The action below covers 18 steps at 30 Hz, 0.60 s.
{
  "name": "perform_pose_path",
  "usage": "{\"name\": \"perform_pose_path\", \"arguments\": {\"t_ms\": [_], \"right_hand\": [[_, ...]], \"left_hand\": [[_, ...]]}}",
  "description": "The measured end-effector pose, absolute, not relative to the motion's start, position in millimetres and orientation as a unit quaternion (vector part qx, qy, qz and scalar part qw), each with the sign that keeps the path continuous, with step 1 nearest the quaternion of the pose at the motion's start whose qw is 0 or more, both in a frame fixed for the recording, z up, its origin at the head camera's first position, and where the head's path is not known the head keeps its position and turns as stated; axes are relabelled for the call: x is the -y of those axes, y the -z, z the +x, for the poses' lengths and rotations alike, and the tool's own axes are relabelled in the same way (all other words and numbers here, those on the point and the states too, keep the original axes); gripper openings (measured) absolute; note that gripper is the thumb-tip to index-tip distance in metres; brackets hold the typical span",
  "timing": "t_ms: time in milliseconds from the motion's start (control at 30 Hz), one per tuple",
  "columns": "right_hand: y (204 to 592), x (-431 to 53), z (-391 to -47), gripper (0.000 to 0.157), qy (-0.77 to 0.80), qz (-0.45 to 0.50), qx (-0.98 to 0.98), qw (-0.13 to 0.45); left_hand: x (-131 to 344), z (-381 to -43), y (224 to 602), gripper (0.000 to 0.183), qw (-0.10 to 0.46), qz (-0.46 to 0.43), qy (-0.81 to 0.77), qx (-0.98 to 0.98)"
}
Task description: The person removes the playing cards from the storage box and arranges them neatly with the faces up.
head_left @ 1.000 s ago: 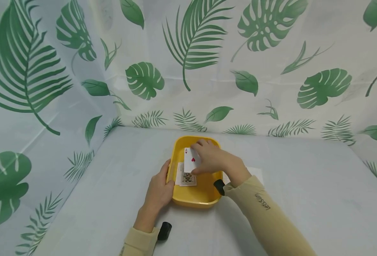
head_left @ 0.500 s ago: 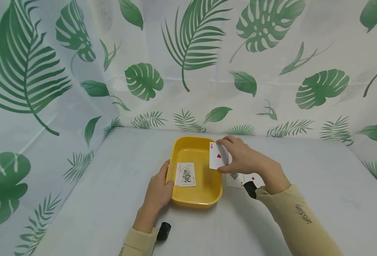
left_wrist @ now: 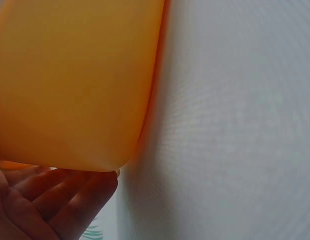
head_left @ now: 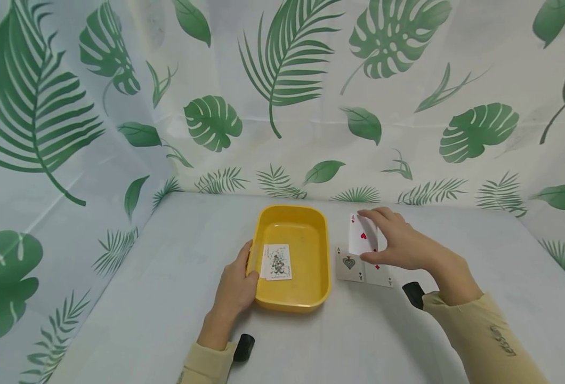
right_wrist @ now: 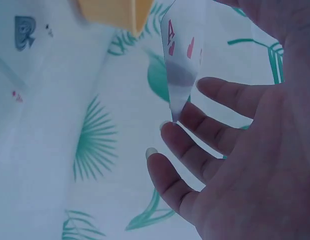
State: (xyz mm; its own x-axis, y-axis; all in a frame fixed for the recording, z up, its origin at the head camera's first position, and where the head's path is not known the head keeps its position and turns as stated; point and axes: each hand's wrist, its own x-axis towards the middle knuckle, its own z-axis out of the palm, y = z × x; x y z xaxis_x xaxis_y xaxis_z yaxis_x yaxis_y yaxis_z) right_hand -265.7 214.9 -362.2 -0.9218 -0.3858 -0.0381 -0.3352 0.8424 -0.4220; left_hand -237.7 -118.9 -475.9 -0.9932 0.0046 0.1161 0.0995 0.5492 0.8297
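Observation:
In the head view my right hand (head_left: 400, 240) holds the ace of hearts (head_left: 360, 229) by its edges between thumb and fingers, above the table. Seen from the right wrist, the ace (right_wrist: 182, 55) looks slightly bowed. Beneath it lie the ace of spades (head_left: 347, 271) and the ace of diamonds (head_left: 380, 277), side by side and partly covered. My left hand (head_left: 236, 285) grips the left side of a yellow plastic tray (head_left: 324, 256), thumb at the rim. Fingers (left_wrist: 79, 205) touch the tray's outside in the left wrist view. A joker card (head_left: 276, 262) lies in the tray's left half.
A white cloth-covered table (head_left: 186, 234) extends around the tray. Behind it hangs a white curtain (head_left: 306, 138) printed with green leaves, which also covers the left side. Black wrist devices (head_left: 413, 295) are worn on both wrists.
My right hand has carried the ace of hearts rightward from above the tray to above the two aces on the table. The left hand stays on the tray.

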Motion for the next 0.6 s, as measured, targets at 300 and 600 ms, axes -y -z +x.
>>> {"name": "perform_pose_path", "arguments": {"t_ms": [300,600], "right_hand": [[369.3,-242.5,-257.1,0.084,0.201,-0.193,-0.959,0.042],[383.7,-273.0,-251.8,0.079,0.198,-0.2,-0.958,0.049]], "left_hand": [[117.7,-236.5,475.3,0.069,0.047,-0.025,0.478,0.877],[117.7,-236.5,474.5,0.069,0.05,-0.027,0.48,0.875]]}}
